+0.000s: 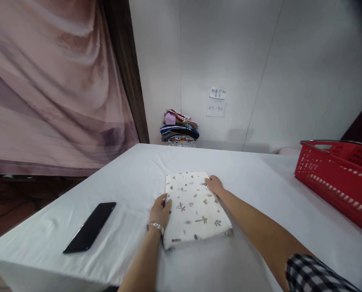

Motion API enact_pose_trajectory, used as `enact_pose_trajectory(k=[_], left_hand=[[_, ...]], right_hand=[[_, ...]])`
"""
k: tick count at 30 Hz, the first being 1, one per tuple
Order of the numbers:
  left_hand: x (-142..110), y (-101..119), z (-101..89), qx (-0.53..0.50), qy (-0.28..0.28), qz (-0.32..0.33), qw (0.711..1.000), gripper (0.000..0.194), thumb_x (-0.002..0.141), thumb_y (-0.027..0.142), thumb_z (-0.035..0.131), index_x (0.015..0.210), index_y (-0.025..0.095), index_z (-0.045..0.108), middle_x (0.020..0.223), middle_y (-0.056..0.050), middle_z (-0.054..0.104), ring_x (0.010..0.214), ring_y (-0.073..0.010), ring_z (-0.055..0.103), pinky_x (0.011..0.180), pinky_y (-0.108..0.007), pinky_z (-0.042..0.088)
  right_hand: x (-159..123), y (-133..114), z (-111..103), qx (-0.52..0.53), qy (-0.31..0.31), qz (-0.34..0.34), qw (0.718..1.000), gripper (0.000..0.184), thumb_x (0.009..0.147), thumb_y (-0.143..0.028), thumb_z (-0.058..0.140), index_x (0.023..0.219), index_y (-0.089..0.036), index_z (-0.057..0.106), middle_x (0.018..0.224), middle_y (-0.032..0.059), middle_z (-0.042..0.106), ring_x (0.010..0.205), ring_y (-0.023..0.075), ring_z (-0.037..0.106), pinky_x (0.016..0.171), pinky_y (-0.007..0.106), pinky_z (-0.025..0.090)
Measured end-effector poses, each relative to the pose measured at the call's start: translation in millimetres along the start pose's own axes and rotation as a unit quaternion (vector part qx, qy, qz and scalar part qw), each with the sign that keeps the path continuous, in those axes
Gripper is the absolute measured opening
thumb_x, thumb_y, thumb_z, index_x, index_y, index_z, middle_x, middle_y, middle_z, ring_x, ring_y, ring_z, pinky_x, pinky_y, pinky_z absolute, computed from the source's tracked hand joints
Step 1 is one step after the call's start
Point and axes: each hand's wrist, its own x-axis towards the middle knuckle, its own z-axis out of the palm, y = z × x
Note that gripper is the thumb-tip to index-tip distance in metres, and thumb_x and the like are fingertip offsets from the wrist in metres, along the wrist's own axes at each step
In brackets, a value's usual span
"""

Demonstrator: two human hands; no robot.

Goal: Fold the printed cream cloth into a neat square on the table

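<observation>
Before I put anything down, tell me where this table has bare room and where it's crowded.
The table has a bare patch between the right hand and the red basket, another between the phone and the left hand, and a strip beyond the folded cloth. It's crowded at the cloth's sides, where the hands rest.

Black-and-white checked sleeve (316, 275), right arm (256, 225); silvery bracelet (156, 227), perhaps linked, left wrist (160, 218).
</observation>
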Motion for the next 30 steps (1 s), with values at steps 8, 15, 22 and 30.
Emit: enact_pose_trajectory(k=[8, 15, 22, 30], left_hand=[[0, 1, -0.9, 0.001, 0.011, 0.007, 1.000, 0.037, 0.072, 0.029, 0.057, 0.108, 0.021, 0.058, 0.095, -0.005, 0.065, 0.078, -0.0149, 0.063, 0.068, -0.024, 0.049], [-1, 5, -0.9, 0.018, 0.007, 0.000, 1.000, 0.037, 0.073, 0.030, 0.056, 0.109, 0.021, 0.058, 0.092, -0.005, 0.066, 0.074, -0.0136, 0.063, 0.069, -0.024, 0.049], [2, -2, 1.5, 0.004, 0.002, -0.006, 1.000, 0.039, 0.072, 0.032, 0.057, 0.110, 0.021, 0.057, 0.092, -0.005, 0.066, 0.073, -0.0130, 0.063, 0.068, -0.023, 0.049], [-2, 3, -0.2, -0.018, -0.001, -0.010, 1.000, 0.039, 0.072, 0.029, 0.058, 0.110, 0.019, 0.057, 0.089, -0.005, 0.066, 0.071, -0.0129, 0.063, 0.065, -0.023, 0.050]], right_hand=[[-12, -2, -9, 0.012, -0.044, -0.011, 0.999, 0.040, 0.079, -0.046, 0.044, 0.102, -0.016, 0.057, 0.103, 0.0102, 0.062, 0.093, 0.0239, 0.057, 0.072, 0.028, 0.040], [-83, 5, -16, -0.084, -0.011, -0.225, 0.971, 0.064, 0.083, -0.043, 0.041, 0.137, -0.013, 0.025, 0.147, 0.0102, 0.014, 0.134, 0.0234, 0.005, 0.105, 0.038, 0.007], [-127, 1, -22, -0.129, -0.093, -0.267, 0.951, 0.064, 0.085, -0.055, 0.030, 0.135, -0.016, 0.031, 0.146, 0.0111, 0.018, 0.134, 0.0252, 0.005, 0.105, 0.045, 0.000], [-160, -3, -20, -0.076, -0.149, -0.299, 0.940, 0.070, 0.084, -0.060, 0.027, 0.137, -0.014, 0.028, 0.146, 0.0109, 0.016, 0.134, 0.0259, 0.006, 0.106, 0.040, 0.007]])
